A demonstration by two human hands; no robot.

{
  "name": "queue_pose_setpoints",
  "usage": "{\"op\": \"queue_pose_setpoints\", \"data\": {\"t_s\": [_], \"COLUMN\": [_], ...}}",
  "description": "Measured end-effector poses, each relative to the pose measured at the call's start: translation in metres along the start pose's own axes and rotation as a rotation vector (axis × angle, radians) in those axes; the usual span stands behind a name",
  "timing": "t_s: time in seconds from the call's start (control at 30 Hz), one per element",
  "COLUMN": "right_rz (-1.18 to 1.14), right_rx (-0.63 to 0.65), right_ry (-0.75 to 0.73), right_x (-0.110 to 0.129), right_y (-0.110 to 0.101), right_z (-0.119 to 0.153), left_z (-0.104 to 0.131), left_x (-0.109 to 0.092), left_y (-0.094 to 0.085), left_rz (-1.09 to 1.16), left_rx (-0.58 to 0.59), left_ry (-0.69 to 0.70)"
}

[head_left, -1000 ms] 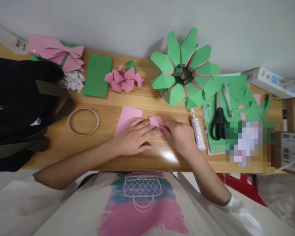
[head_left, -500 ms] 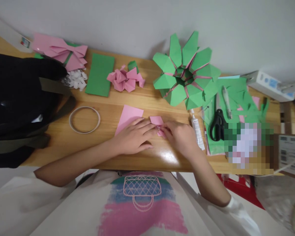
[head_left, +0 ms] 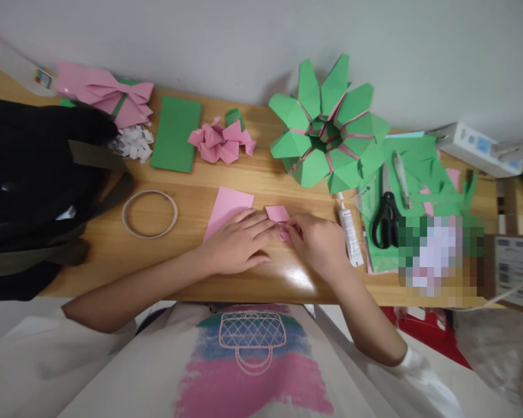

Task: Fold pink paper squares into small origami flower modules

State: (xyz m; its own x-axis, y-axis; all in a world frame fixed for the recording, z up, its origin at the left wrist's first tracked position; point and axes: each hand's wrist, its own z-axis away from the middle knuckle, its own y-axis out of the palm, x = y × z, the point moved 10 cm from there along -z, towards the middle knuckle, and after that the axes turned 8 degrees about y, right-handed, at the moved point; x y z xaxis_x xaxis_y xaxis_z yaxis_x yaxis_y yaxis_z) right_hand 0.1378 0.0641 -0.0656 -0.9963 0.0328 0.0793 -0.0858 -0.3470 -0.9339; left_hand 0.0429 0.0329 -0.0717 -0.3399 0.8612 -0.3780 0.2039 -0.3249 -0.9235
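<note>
My left hand (head_left: 237,242) lies flat with its fingers spread, palm down, over the lower edge of a pink paper sheet (head_left: 226,208). Its fingertips reach a small pink paper piece (head_left: 277,213) on the wooden table (head_left: 192,229). My right hand (head_left: 316,241) is closed, thumb and index finger pinching the lower part of that small piece, close to the left fingertips. The fingers partly hide the fold there. To the right of my right hand lies a white glue tube (head_left: 350,235).
Behind stand a green and pink paper flower (head_left: 329,136), folded pink pieces (head_left: 222,141) and a green sheet (head_left: 176,133). A tape ring (head_left: 174,216) and black bag (head_left: 35,191) are left. Black scissors (head_left: 389,220) and a power strip (head_left: 479,150) are right.
My right fingers have shifted slightly at the lower part of the small pink piece. My left hand rests in nearly the same place.
</note>
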Motion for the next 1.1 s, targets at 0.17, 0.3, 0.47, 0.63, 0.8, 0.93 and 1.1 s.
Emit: {"op": "queue_pose_setpoints", "data": {"t_s": [0.17,0.3,0.47,0.63,0.8,0.93,1.1], "right_rz": [0.033,0.077,0.1,0.086,0.063,0.048,0.022], "right_rx": [-0.033,-0.068,-0.086,-0.1,-0.114,-0.123,-0.13], "right_ry": [0.018,0.002,0.008,-0.008,-0.019,-0.006,0.009], "right_x": [0.003,0.008,0.011,0.015,0.017,0.016,0.015], "right_y": [-0.001,-0.003,-0.004,-0.006,-0.007,-0.008,-0.006], "right_z": [0.001,0.004,0.006,0.007,0.008,0.008,0.009], "left_z": [-0.001,-0.001,0.0,0.001,0.001,0.001,0.001], "left_x": [-0.001,-0.001,-0.001,-0.001,-0.002,-0.006,-0.006], "left_y": [-0.001,0.0,0.0,0.001,0.0,0.002,0.002], "left_rz": [0.013,0.001,-0.01,-0.007,-0.046,-0.083,-0.104], "left_rx": [-0.007,-0.015,-0.026,-0.014,-0.025,-0.012,-0.006], "left_ry": [0.001,0.006,0.016,0.017,0.023,0.061,0.075]}}
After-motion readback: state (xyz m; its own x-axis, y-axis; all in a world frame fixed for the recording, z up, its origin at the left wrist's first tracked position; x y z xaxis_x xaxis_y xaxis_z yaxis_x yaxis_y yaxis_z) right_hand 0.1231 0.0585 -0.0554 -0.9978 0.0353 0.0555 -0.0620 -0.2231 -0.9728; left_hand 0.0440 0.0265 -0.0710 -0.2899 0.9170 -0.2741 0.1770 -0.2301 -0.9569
